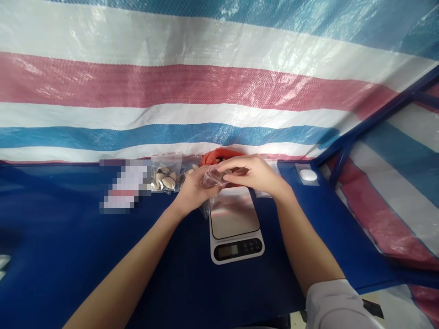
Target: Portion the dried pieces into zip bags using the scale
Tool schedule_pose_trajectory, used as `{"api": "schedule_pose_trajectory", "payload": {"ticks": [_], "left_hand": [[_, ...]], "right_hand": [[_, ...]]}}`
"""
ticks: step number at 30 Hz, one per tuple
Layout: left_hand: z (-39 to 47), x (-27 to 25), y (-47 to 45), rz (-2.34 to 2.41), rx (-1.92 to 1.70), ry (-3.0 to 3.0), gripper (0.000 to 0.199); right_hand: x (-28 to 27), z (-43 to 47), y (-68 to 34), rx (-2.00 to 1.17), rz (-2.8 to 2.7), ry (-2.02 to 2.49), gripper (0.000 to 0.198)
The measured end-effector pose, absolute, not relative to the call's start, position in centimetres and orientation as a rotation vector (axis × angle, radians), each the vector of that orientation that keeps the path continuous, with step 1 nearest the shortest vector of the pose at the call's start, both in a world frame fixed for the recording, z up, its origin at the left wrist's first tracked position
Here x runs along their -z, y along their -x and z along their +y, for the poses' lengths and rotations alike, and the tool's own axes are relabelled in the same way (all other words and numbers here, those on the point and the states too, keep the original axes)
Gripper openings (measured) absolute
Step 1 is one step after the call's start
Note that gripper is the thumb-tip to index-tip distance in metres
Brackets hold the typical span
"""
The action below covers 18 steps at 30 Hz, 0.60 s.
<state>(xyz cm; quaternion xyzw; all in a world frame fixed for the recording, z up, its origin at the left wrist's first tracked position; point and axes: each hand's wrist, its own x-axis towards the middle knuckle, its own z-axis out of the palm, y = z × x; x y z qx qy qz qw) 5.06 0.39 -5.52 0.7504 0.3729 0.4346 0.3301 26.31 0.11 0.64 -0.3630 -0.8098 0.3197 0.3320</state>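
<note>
My left hand (195,189) is closed round a clear plastic bag (210,176), which hangs just beyond the scale's far edge. Fingers of my right hand (252,172) curl towards the bag's mouth and appear to pinch its rim; whether they hold anything else is hidden. Under and in front of both hands lies a white kitchen scale (235,214) with a pale plate and a dark display panel. Behind the hands sits a red bag (222,154), partly covered by my right hand, its contents hard to make out.
To the left, a clear zip bag (165,178) holds several beige, shell-like pieces. A blurred-out paper (126,183) lies farther left on the blue table (68,256). At right are a flat clear bag (265,192) and a white oval object (307,175). Striped sheeting (171,87) rises behind.
</note>
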Motion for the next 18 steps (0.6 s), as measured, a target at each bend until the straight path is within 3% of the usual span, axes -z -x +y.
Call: {"api": "schedule_pose_trajectory", "payload": {"ticks": [6, 18], "left_hand": [[0.5, 5.5, -4.7, 1.035, -1.138, -1.874, 0.045], [0.5, 5.7, -5.0, 1.020, -1.148, -1.876, 0.043]], "right_hand": [[1.3, 2.5, -30.2, -0.653, -1.991, 1.153, 0.023], [5.2, 4.4, -28.8, -0.221, -2.420, 1.598, 0.032]]}}
